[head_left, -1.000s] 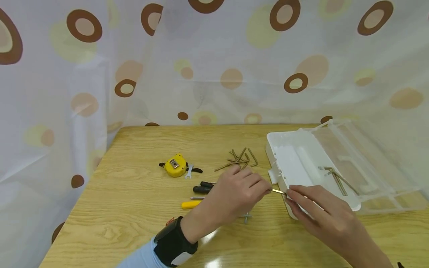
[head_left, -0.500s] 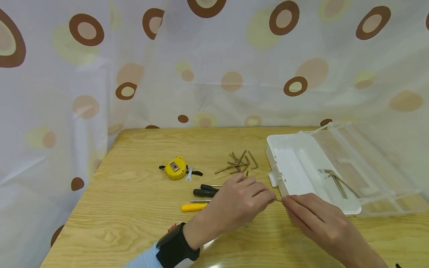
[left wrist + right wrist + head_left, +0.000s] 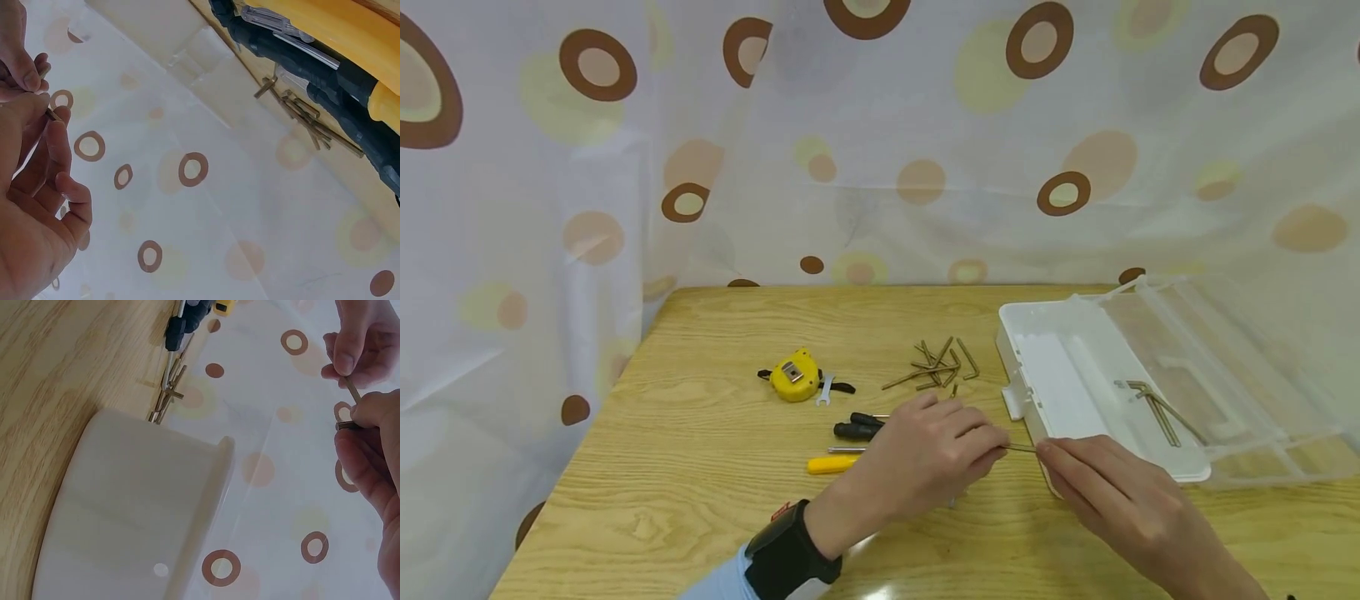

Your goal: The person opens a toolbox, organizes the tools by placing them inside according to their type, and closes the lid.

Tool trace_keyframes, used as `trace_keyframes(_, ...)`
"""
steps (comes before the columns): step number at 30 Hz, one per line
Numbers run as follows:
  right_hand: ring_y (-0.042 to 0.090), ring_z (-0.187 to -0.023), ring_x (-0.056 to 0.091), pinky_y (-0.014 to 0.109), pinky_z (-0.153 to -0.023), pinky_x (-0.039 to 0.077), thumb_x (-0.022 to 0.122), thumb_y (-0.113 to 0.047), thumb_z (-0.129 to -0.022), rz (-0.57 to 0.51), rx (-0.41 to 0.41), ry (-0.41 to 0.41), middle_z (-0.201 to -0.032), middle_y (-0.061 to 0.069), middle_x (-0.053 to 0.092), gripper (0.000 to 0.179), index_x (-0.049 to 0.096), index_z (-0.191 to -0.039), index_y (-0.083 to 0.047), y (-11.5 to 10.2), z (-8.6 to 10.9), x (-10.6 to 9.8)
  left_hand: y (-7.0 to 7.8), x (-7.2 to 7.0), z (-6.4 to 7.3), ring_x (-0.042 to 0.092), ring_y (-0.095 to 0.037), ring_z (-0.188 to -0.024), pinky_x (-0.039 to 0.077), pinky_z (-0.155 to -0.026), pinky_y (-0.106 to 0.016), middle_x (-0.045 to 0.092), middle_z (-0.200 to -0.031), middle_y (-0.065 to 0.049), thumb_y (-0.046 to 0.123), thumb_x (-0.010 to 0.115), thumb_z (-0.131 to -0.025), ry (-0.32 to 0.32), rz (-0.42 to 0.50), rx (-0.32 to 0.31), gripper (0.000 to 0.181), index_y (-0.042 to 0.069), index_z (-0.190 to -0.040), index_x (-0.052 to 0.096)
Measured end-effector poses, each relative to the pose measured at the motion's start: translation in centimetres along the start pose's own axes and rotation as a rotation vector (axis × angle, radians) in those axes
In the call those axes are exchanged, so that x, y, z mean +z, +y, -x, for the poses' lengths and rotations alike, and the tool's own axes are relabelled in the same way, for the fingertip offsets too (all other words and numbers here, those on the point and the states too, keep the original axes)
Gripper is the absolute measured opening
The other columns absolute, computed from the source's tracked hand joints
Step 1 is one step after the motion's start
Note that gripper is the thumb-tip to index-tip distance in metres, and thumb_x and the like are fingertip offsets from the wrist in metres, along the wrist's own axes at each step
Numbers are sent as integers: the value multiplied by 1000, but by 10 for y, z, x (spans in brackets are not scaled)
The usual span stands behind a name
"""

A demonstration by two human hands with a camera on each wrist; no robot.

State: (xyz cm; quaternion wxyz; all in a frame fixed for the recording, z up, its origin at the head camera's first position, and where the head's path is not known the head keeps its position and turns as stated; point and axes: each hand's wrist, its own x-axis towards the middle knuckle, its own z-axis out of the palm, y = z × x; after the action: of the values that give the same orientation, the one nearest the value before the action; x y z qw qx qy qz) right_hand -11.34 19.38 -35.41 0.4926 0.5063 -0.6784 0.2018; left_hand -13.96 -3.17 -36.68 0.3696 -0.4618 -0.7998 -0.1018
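Between my two hands runs a thin brass-coloured hex key, level in the head view at the box's near left corner. My left hand pinches one end of it between thumb and fingertips. At the other end, my right hand grips it with thumb and fingers; the key's short bent arm pokes out there in the right wrist view. Behind my left hand lies a pile of similar hex keys. A couple more hex keys lie in the white plastic box.
The box's clear lid is folded open to the right. Left of the pile sit a yellow tape measure and a small spanner. Black-handled screwdrivers and a yellow handle lie partly behind my left hand.
My right hand has come down slightly toward the person, its fingers drawn closer together on the key. Since half a second ago, slightly more of the shaft shows between the hands.
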Motion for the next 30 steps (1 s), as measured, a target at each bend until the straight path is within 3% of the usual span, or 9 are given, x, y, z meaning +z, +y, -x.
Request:
trace_keyframes(5,20,-60,62,15,-60,52,54,-8,-105,36,24,50,-77,14,71,33,73,-85,8,1,0,-2,-5,0,8,71,2,-85,54,-75,-16,76,-91,15,25,71,-96,-16,10,-42,8,26,-95,78)
trace_keyframes(8,19,-59,61,14,-59,51,55,-11,-105,72,55,77,-74,13,70,34,73,-82,7,4,2,-3,-9,-1,14,71,-1,-84,52,-70,-19,76,-92,13,23,72,-95,-41,26,-81,7,24,-97,78)
trace_keyframes(11,19,-57,60,14,-56,49,56,-14,-105,134,94,85,-71,11,69,35,74,-82,6,8,6,-8,-15,-3,21,71,-3,-83,49,-65,-21,76,-91,11,23,73,-94,-60,24,-120,6,23,-97,78)
trace_keyframes(15,23,-54,59,9,-64,48,57,-17,-104,245,162,109,-68,12,69,36,75,-82,5,17,17,-16,-24,-6,30,71,-4,-80,46,-61,-22,76,-91,10,23,75,-93,-78,12,-160,6,22,-98,79)
trace_keyframes(19,25,-55,58,-1,-85,43,58,-24,-103,352,292,121,-68,16,69,40,75,-83,5,29,34,-28,-32,-9,38,71,-5,-79,43,-59,-22,76,-92,10,24,77,-92,-83,-15,-191,6,23,-97,79)
trace_keyframes(22,19,-59,59,-6,-89,35,56,-33,-103,408,417,87,-71,20,71,48,76,-84,7,38,46,-41,-37,-10,41,72,-6,-78,44,-59,-22,77,-91,10,26,77,-92,-81,-46,-207,5,23,-96,79)
trace_keyframes(26,-22,-76,52,-9,-84,29,54,-40,-102,419,545,42,-75,27,70,58,74,-87,12,50,61,-56,-43,-12,47,73,-8,-79,49,-61,-24,77,-91,9,26,77,-92,-85,-63,-236,5,22,-96,79)
trace_keyframes(30,-37,-100,39,-9,-84,29,53,-40,-102,384,628,50,-78,34,68,60,73,-92,15,58,70,-61,-47,-13,52,73,-8,-78,50,-62,-25,78,-91,8,23,77,-92,-96,-56,-256,4,22,-95,79)
